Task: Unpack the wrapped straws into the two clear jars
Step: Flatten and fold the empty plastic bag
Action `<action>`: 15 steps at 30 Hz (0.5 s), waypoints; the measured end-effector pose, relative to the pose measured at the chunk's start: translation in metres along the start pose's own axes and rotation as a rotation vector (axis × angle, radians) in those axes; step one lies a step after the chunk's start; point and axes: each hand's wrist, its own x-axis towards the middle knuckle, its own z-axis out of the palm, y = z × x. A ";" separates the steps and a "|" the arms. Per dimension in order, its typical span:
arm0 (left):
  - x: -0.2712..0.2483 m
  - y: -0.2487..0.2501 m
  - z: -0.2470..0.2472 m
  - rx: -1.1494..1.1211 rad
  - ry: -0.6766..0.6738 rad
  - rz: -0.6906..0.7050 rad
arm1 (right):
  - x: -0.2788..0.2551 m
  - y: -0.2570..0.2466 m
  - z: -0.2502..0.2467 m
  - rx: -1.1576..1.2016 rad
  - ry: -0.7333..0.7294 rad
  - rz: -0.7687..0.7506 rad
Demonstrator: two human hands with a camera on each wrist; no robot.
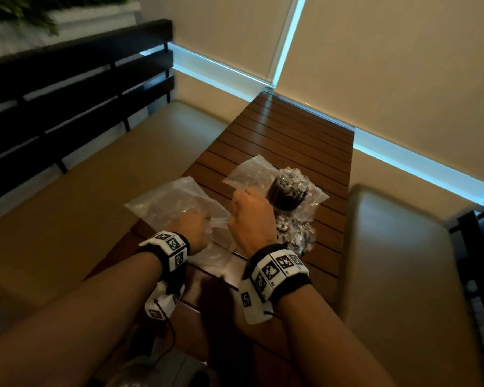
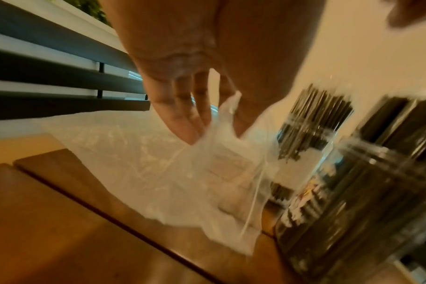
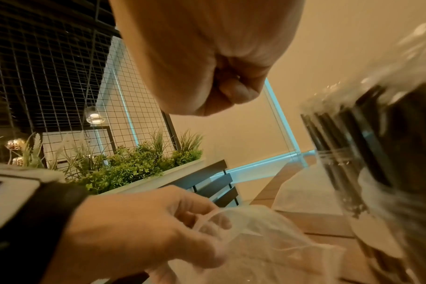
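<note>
- Head view: both hands work over the near end of a slatted wooden bench (image 1: 277, 141), each wrist wearing a band with black-and-white markers.
- The left hand (image 1: 192, 229) pinches a crumpled clear plastic bag (image 1: 168, 201) between thumb and fingertips; the left wrist view shows the film (image 2: 187, 173) gathered at the fingertips (image 2: 182, 123), with the rest trailing down onto the bench.
- The right hand (image 1: 252, 216) is raised and curled into a fist. The right wrist view shows its fingers (image 3: 234, 92) folded tight against the palm, with nothing visible inside them.
- Two clear jars stand just right of the hands, both packed with dark straws (image 1: 287, 191) standing on end. The far jar (image 2: 311, 134) rises behind the near jar (image 2: 367, 201).
- A second clear bag (image 1: 252, 170) lies flat beside and under the far jar.
- Padded tan seats (image 1: 95, 191) flank the bench on both sides.
- A planter of green foliage (image 3: 134, 169) sits behind a dark slatted backrest (image 1: 67, 88).
</note>
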 end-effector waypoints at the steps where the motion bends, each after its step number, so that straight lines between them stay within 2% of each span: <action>1: -0.005 -0.002 -0.003 -0.069 -0.069 0.036 | 0.001 -0.004 0.005 0.015 -0.045 0.004; 3: -0.011 -0.009 -0.013 -0.192 -0.211 0.118 | 0.001 -0.013 0.014 0.026 -0.137 0.022; 5: -0.010 -0.023 -0.025 -0.297 -0.194 0.146 | -0.002 -0.021 0.025 -0.013 -0.214 0.048; 7: -0.003 -0.042 -0.039 -0.303 -0.033 0.042 | -0.006 -0.028 0.040 -0.015 -0.267 0.100; 9: 0.009 -0.067 -0.048 -0.163 0.113 -0.117 | -0.012 -0.032 0.059 -0.077 -0.303 0.120; 10: 0.015 -0.078 -0.050 -0.103 0.112 -0.184 | -0.014 -0.032 0.070 -0.146 -0.314 0.096; 12: 0.023 -0.098 -0.048 -0.024 0.016 -0.257 | -0.021 -0.028 0.091 -0.226 -0.386 0.085; 15: 0.034 -0.121 -0.036 -0.047 -0.032 -0.295 | -0.032 -0.022 0.118 -0.270 -0.628 0.184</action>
